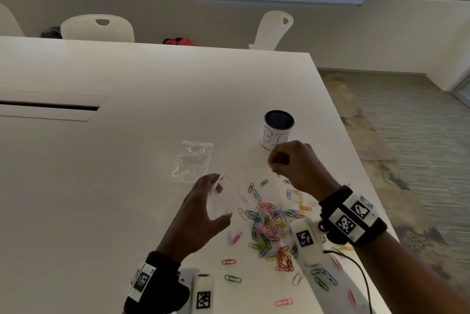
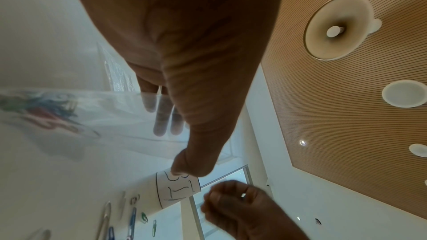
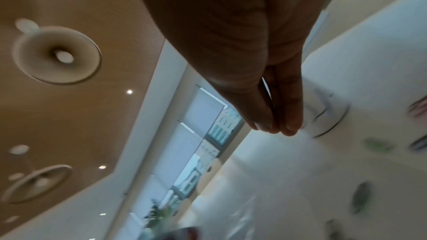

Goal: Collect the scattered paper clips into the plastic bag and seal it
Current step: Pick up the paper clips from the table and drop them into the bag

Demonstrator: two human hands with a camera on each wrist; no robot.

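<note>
spare bag (image 1: pixel 191 161): flat on the table (image 1: pixel 101 173), centre of the head view, upper left of the held one; long axis runs lower left to upper right, zip end away from the person. Untouched.
left hand (image 1: pixel 201 214): lower centre, fingers and thumb curled round a clear bag (image 1: pixel 225 198), gripping its mouth. In the left wrist view the fingers (image 2: pixel 161 119) show through the film, thumb on the near side.
bag: mouth looks part open and faces right, toward the clips and the other hand; body runs back down toward the palm, long axis roughly lower left to upper right. Coloured smear seen through the film in the left wrist view may be clips inside or the pile behind (can't tell which).
clips (image 1: pixel 269 224): loose pile just right of the bag, lower centre to lower right, mixed headings; strays nearer the bottom edge.
right hand (image 1: pixel 292 163): right of centre, raised above the pile's far edge, fingertips pinched together. Wrist view shows a thin dark sliver between thumb and finger, likely one clip (too blurred to be sure).
key relation: bag mouth lies left and below the right fingertips, near but apart; judged next move is carry left and drop in.
cup (image 1: pixel 278 129): upright behind the right hand, not in play.
</note>
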